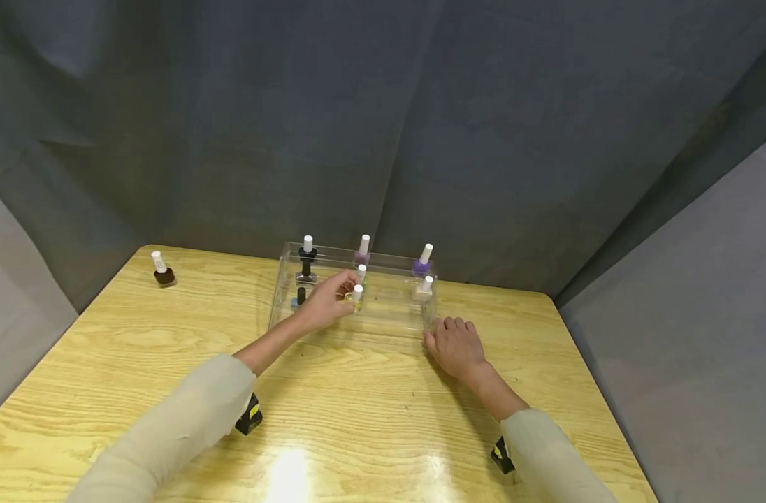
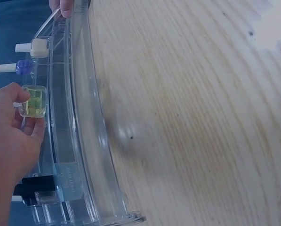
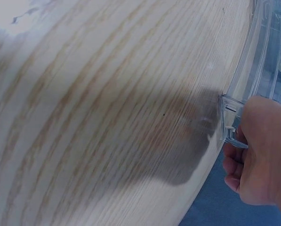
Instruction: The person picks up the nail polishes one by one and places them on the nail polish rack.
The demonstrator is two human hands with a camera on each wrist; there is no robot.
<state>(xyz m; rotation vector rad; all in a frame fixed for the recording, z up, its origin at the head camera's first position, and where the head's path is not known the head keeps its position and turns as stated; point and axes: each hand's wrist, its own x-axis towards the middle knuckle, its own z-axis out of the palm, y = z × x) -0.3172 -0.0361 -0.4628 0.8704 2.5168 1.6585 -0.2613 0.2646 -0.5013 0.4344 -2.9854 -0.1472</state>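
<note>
My left hand (image 1: 323,304) pinches a nail polish bottle of clear yellow (image 2: 35,101) with a white cap, held over the middle of a clear stepped rack (image 1: 383,323). Just behind it on the rack is a green bottle (image 1: 362,272), partly hidden. At the rack's right end, my right hand (image 1: 457,346) grips the side with curled fingers, seen closer in the right wrist view. Purple (image 1: 422,266) and beige (image 1: 423,292) bottles stand at the right of the rack. Black (image 1: 306,257) and mauve (image 1: 362,256) bottles are at the back, and a blue one (image 2: 69,181) with a black cap sits front left.
A dark nail polish bottle (image 1: 164,275) with a white cap stands alone at the table's far left corner. Behind the wooden table (image 1: 358,419) hangs a dark curtain (image 1: 383,126), close to the rack's back. Light panels flank both sides.
</note>
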